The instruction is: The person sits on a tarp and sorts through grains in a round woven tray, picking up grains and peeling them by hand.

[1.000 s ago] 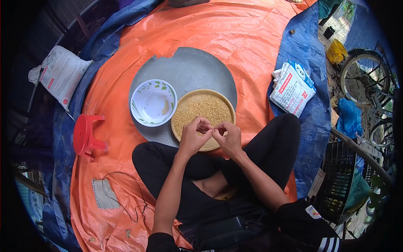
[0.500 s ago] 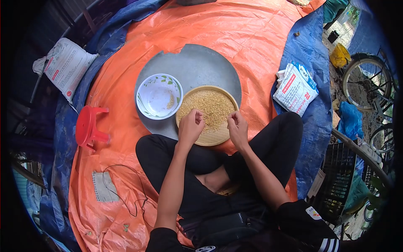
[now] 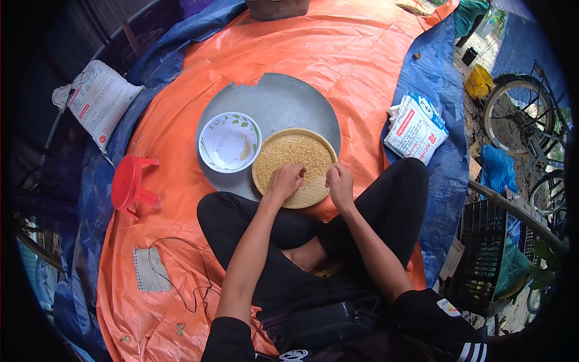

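A round woven tray (image 3: 307,200) full of small yellowish grains (image 3: 293,151) rests on a grey round board (image 3: 283,96), over its lower right part. My left hand (image 3: 287,178) is over the tray's lower middle, its fingers closed on something I cannot make out. At the tray's right rim is my right hand (image 3: 339,181), fingertips pressed together, with anything in them too small to name. Left of the tray, a white bowl with green leaf patterns (image 3: 223,145) holds a few grains on its inner right side.
Around the board lies an orange tarp (image 3: 368,78). A red stool (image 3: 128,186) lies tipped at the left, above a notebook (image 3: 151,270) and a thin cable. Sacks (image 3: 416,130) lie at the right; a filled sack (image 3: 101,102) stands at the left. A bicycle (image 3: 522,114) is far right.
My hands were together over the tray's lower edge, then moved apart. My left hand has since shifted right and down over the grains, while my right hand stays near the right rim.
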`<state>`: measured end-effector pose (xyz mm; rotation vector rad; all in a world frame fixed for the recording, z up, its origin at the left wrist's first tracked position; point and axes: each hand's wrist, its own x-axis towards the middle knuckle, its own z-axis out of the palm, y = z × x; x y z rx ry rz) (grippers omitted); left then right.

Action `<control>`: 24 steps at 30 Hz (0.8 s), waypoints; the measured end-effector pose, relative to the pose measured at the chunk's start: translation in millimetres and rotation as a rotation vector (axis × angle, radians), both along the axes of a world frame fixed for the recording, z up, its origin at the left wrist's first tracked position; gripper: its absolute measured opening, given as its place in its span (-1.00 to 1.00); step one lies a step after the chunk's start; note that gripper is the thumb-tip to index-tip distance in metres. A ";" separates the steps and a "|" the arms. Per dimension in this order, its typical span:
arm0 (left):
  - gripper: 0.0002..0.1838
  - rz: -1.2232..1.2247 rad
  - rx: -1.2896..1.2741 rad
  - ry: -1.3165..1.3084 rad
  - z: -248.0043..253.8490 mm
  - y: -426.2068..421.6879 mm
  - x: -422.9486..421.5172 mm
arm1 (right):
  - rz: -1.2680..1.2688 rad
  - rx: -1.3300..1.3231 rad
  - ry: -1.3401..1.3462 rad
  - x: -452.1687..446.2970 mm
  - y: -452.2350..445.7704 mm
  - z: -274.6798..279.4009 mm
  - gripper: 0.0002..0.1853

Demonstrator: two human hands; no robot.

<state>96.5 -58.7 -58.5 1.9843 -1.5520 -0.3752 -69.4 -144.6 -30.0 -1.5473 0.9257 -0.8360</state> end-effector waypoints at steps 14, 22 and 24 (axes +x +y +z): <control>-0.79 -0.049 -0.007 -0.115 -5.6 -3.8 -7.2 | -0.008 -0.009 -0.013 1.0 2.2 -7.7 -0.73; -0.79 -0.085 0.026 -0.103 -5.1 -11.6 -7.3 | 0.020 -0.017 0.028 3.2 3.4 -8.0 -0.76; -0.81 -0.079 0.034 -0.049 -4.5 -13.3 -7.5 | 0.041 0.002 0.038 2.4 3.0 -4.3 -0.78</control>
